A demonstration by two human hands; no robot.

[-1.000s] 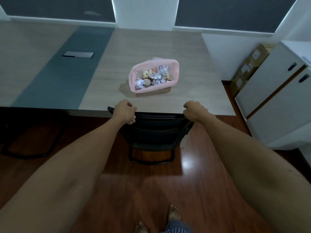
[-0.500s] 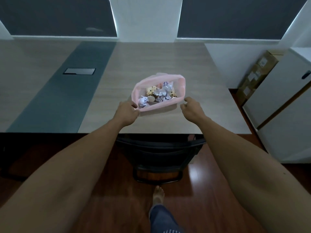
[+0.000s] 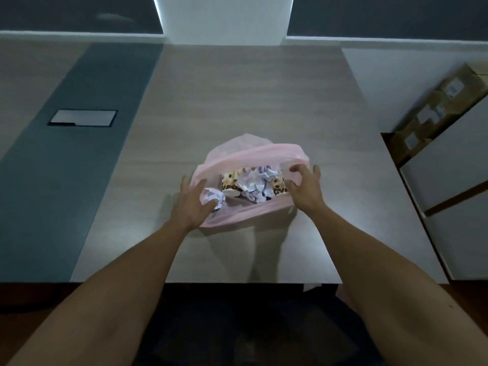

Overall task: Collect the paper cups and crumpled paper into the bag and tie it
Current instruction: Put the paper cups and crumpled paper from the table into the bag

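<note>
A pink plastic bag [image 3: 248, 151] lies open on the wooden table [image 3: 237, 96], its mouth facing me. Inside it are spotted paper cups [image 3: 231, 180] and balls of crumpled white paper [image 3: 253, 182]. One more crumpled ball [image 3: 212, 198] sits at the bag's left corner. My left hand [image 3: 192, 204] reaches the bag's left side with fingers spread, touching the rim. My right hand [image 3: 306, 186] is at the bag's right side, fingers spread and lightly bent over the rim. Neither hand plainly grips the plastic.
A grey strip [image 3: 79, 143] with a metal cable hatch [image 3: 82, 118] runs down the table's left part. White cabinets [image 3: 449, 180] and cardboard boxes [image 3: 433, 107] stand on the right. A dark chair [image 3: 237, 326] is tucked under the table's near edge.
Both hands left the chair back and moved forward to the two sides of the bag. My view moved closer over the table, and the bag's rim has been pushed in.
</note>
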